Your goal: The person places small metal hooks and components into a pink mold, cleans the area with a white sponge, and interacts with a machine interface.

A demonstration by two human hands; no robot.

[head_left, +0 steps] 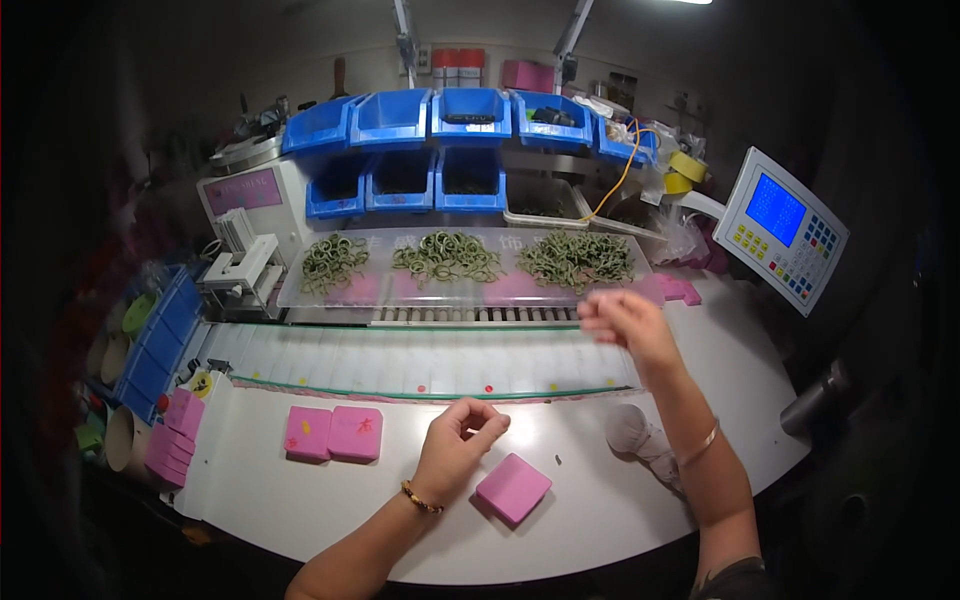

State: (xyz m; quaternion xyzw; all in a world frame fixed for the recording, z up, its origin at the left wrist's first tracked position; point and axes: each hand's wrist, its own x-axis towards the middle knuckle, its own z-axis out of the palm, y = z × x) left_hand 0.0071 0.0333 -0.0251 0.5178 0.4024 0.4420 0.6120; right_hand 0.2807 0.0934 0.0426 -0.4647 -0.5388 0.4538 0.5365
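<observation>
My left hand point(458, 447) is above the white worktable, its thumb and fingertips brought together in a pinch. Whatever sits between them, if anything, is too small to make out. Just right of it lies a pink square block point(514, 488). My right hand point(632, 328), slightly blurred, is raised by the front right corner of a clear tray point(450, 291), fingers bent together; what they hold cannot be seen. Nearest to it is a pile of small dark green curled pieces point(577, 259). Two more such piles, a middle one point(446, 257) and a left one point(335, 261), share the tray.
Two pink blocks point(334, 433) lie left on the table. A grey cloth bundle point(640, 446) is under my right forearm. A pale conveyor strip point(420, 358) crosses ahead. Blue bins point(391, 120) stand behind, a control panel point(782, 228) at right, a white machine point(246, 260) at left.
</observation>
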